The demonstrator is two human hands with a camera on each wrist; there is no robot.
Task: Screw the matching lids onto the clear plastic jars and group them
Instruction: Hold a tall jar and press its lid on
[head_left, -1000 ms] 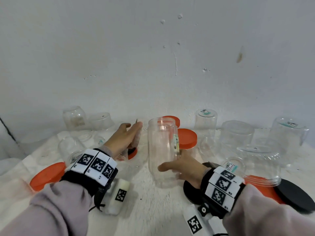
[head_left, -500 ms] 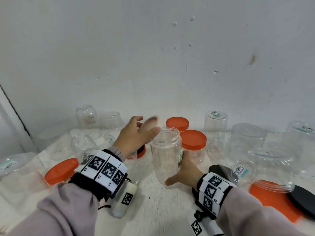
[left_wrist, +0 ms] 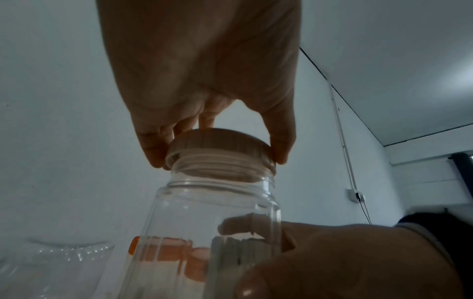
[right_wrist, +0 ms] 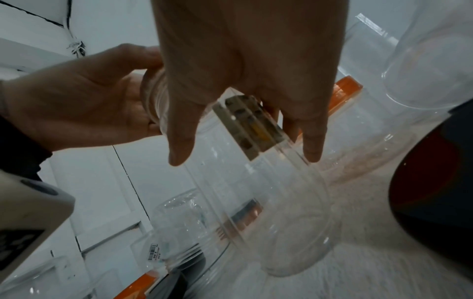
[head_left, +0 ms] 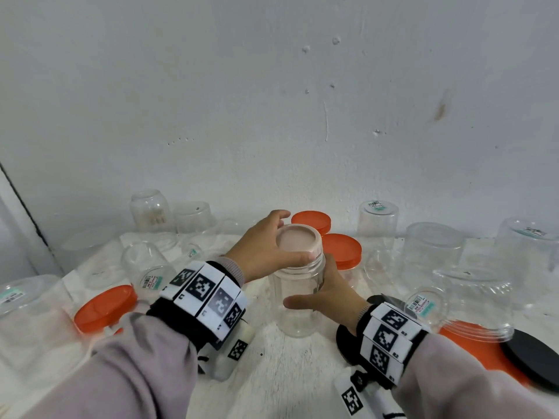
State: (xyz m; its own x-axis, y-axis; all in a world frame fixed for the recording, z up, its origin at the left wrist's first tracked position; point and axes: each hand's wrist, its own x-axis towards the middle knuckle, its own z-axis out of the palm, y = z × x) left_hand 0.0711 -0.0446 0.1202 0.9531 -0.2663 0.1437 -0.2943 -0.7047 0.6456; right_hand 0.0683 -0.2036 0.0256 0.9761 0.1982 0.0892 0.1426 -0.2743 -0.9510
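Nearest the wearer, the clear plastic jar (head_left: 298,300) is stood upright on the white surface (head_left: 290,370) and is clasped around its lower body by the right hand (head_left: 328,300), thumb at the front and fingers wrapped behind. At its mouth, the beige lid (head_left: 298,241) is pinched by its ribbed rim in the left hand (head_left: 264,251), thumb on the near edge and fingers curled over the far edge.

In the left wrist view the lid is seen sitting slightly tilted over the threaded neck, so it is judged not yet engaged. The lid should be levelled first, eased back until the threads drop in, then turned down while the jar is kept from spinning; cross-threading is the likely fault.

A sticker is carried on the held jar's side, but its print is too blurred to be read. Farther back, barcode price stickers with teal bands (head_left: 420,306) are seen on upturned jars (head_left: 377,219); apart from a possible "2.00" in the right wrist view, nothing legible can be made out. Orange lids (head_left: 343,251) lie just behind.
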